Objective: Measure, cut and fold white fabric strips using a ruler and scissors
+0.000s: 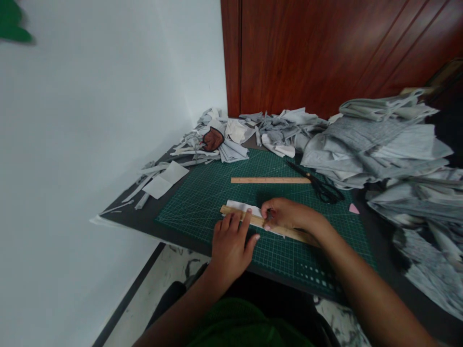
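- Left hand (pixel 231 243): laid flat, fingers spread, tips pressing on the near wooden ruler (pixel 299 234) and the white cloth (pixel 237 205) under it.
- Right hand (pixel 284 212): fingers curled, thumb and fingertips close together at cloth and ruler. Cannot tell whether they pinch the cloth or merely rest on it.
- Cloth: a pale strip shows beyond the ruler, ahead of the left fingertips, and a sliver on the near side; the rest is covered by ruler and hands.
- Ruler slants across, its left end just past the left fingers; its right end is lost by the right forearm (pixel 347 255).
- Far wooden ruler (pixel 269 180): ahead of both hands, well apart from them. Right end meets black scissors (pixel 325 190); the overlap is hard to read.
- Scissors: beyond the right wrist, handles dark and blurred together.
- Grey fabric pile (pixel 376 144): right of the right hand, cut off at the picture's right side; layers uncountable.
- Edges: left wrist crosses the near rim of the dark tabletop (pixel 144 217).
- Room: green cutting mat (pixel 195 207) lies bare left of the left hand; a narrower band runs between the rulers. Scraps (pixel 289 127) bound the far side.
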Tool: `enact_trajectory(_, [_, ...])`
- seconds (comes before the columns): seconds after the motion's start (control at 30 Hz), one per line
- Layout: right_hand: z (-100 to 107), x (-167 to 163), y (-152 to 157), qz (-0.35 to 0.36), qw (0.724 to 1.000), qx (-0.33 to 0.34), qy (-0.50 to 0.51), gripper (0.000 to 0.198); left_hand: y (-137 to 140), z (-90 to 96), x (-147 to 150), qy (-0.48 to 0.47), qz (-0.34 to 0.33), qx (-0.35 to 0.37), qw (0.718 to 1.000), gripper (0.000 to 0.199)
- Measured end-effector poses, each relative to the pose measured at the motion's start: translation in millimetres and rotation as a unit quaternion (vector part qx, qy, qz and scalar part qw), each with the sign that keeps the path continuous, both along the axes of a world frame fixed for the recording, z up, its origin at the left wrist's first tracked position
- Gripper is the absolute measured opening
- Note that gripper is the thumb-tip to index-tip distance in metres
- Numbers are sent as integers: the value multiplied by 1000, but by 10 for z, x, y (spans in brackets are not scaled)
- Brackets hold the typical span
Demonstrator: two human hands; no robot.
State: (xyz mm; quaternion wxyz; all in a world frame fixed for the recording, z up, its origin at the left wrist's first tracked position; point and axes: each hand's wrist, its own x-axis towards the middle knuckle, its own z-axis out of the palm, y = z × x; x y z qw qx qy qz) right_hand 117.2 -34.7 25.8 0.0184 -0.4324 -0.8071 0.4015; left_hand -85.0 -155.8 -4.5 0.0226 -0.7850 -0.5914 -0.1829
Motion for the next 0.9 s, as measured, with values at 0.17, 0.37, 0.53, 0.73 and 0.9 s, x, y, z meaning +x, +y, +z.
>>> enact_trajectory(0.17, [-4,3,28,11,1000,9,-1,19,-21,2,151,25,-22,11,999,47])
enact_trajectory(0.37, [-43,17,95,43,999,13,26,19,-13,-71,166,9,-124,-23,992,68])
enact_trajectory(0.53, [-53,-11,93,32,999,22,30,24,-1,-83,154,-1,-118,-37,992,77])
enact_trajectory(0.73, [-101,-36,99,4,999,31,16,21,-18,-99,166,-5,-117,-29,993,77])
enact_trajectory(0.9, [-139,-22,111,-20,998,58,-9,14,-4,-121,153,-5,-123,-32,992,80])
